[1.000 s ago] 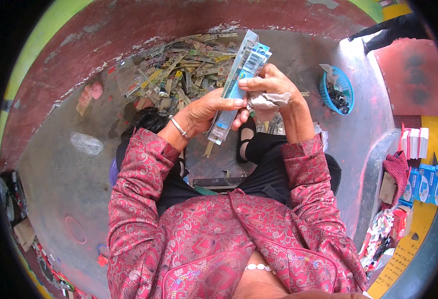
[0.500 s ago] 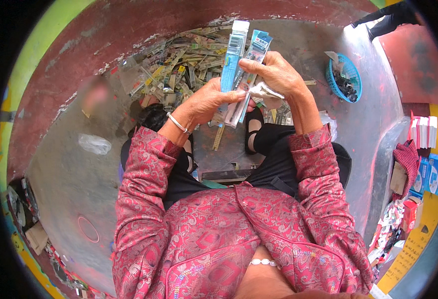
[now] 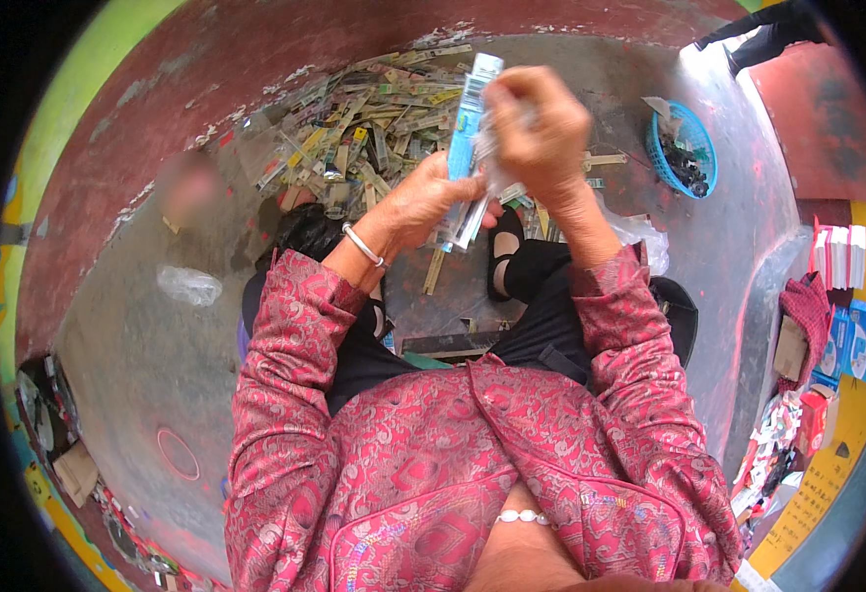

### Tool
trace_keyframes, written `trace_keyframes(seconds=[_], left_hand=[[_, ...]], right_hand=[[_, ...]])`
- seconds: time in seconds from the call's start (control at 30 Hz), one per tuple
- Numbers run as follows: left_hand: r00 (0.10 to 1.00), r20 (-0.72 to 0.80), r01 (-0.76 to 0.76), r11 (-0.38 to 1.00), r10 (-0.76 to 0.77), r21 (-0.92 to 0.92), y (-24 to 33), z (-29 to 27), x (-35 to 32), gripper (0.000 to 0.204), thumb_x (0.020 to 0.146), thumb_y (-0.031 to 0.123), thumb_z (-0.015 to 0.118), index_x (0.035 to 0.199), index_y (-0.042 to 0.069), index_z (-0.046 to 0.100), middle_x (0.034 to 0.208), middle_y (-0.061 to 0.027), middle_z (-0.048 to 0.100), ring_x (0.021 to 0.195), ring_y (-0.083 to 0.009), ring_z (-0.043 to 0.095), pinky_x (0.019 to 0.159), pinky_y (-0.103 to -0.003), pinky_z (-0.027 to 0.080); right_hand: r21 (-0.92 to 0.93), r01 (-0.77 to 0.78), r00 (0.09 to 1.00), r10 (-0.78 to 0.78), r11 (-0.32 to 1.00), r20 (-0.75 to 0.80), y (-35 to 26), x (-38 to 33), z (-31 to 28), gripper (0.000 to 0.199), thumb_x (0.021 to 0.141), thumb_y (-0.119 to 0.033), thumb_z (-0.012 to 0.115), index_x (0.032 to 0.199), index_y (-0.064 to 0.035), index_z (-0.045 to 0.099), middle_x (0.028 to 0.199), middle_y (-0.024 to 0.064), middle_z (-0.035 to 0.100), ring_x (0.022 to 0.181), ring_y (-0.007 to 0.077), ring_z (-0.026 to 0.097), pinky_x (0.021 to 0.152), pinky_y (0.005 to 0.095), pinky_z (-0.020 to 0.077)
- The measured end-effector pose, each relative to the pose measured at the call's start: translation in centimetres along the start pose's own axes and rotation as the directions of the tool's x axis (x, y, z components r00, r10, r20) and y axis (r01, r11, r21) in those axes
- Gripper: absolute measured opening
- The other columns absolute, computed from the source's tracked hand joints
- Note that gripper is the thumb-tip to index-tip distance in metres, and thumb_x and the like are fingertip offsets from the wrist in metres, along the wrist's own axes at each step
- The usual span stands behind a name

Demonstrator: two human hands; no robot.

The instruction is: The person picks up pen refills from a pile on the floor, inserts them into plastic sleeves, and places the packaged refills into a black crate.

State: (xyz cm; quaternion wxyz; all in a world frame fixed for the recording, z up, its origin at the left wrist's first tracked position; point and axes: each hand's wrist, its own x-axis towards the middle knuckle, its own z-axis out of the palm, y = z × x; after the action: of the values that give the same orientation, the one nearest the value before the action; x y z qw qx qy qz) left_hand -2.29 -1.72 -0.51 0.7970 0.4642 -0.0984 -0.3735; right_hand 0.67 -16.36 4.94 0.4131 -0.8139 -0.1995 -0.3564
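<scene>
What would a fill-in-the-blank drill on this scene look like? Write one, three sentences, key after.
1. Both the left hand and the right hand grip a long blue and clear ____ packet.
2. On the floor beyond the hands lies a heap of discarded packets, and right of it stands a round ____ basket.
3. On the left wrist sits a silver ____.

Missing words: plastic; blue; bangle

- The right hand (image 3: pixel 537 128) is motion-blurred, covering part of the long blue packet (image 3: pixel 468 148).
- A blurred patch (image 3: pixel 188 187) hides something on the floor's left side.
- The blue basket's (image 3: pixel 672 133) contents are too small to tell.
</scene>
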Motion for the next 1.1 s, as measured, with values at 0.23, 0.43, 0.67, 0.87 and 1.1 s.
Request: trace_keyframes(seconds=[0.23,0.43,0.67,0.87,1.1], left_hand=[[0.996,0.037,0.079,0.995,-0.082,0.066,1.0,1.2,-1.6,0.029,0.08,0.02,0.061,0.097,0.0,0.049,0.076,-0.0108,0.059,0.065,-0.015,0.06,0.058,-0.025,0.05],[0.992,0.044,0.116,0.992,-0.118,0.052,0.5,0.5,-0.9,0.021,0.085,0.014,0.055,0.099,0.0,0.047,0.076,-0.0084,0.058,0.062,-0.0146,0.06,0.057,-0.025,0.05],[0.99,0.023,0.131,0.969,-0.139,0.207,0.4,0.6,-1.2,0.023,0.086,0.016,0.054,0.1,0.0,0.046,0.076,-0.0096,0.058,0.063,-0.0138,0.06,0.057,-0.025,0.05],[0.972,0.046,0.221,0.966,-0.229,0.136,1.0,0.4,-1.4,0.031,0.083,0.018,0.058,0.106,-0.001,0.05,0.077,-0.0058,0.058,0.065,-0.0125,0.058,0.062,-0.024,0.05],[0.984,0.085,0.142,0.98,-0.155,0.141,0.1,0.1,-0.5,0.027,0.084,0.018,0.057,0.103,-0.001,0.051,0.078,-0.006,0.058,0.067,-0.012,0.057,0.062,-0.024,0.05]], right_hand=[[-0.528,-0.059,0.986,-0.035,0.847,-0.166,7.6,2.4,-3.0,0.01,0.08,-0.016,0.059,0.081,-0.0059,0.061,0.067,0.0072,0.058,0.06,0.0196,0.058,0.053,0.0295,0.0454],[0.146,-0.365,0.918,0.328,0.92,0.223,6.8,2.0,-4.8,0.037,0.08,-0.036,0.06,0.102,-0.0059,0.062,0.082,0.0045,0.063,0.069,0.0143,0.059,0.064,0.0286,0.0476],[-0.013,-0.307,0.847,0.279,0.952,0.453,4.7,1.7,-3.8,0.031,0.071,-0.026,0.066,0.09,-0.0021,0.065,0.08,0.0127,0.064,0.072,0.02,0.061,0.069,0.0299,0.0472],[0.086,-0.543,0.759,0.444,0.836,0.476,5.2,1.5,-4.3,0.022,0.075,-0.017,0.06,0.082,0.0026,0.065,0.069,0.0069,0.062,0.064,0.0115,0.056,0.062,0.0254,0.0455],[0.04,-0.646,0.681,0.552,0.762,0.481,5.3,1.2,-4.0,0.021,0.076,-0.017,0.06,0.078,0.0032,0.065,0.067,0.0042,0.061,0.061,0.0098,0.054,0.059,0.0251,0.0445]])
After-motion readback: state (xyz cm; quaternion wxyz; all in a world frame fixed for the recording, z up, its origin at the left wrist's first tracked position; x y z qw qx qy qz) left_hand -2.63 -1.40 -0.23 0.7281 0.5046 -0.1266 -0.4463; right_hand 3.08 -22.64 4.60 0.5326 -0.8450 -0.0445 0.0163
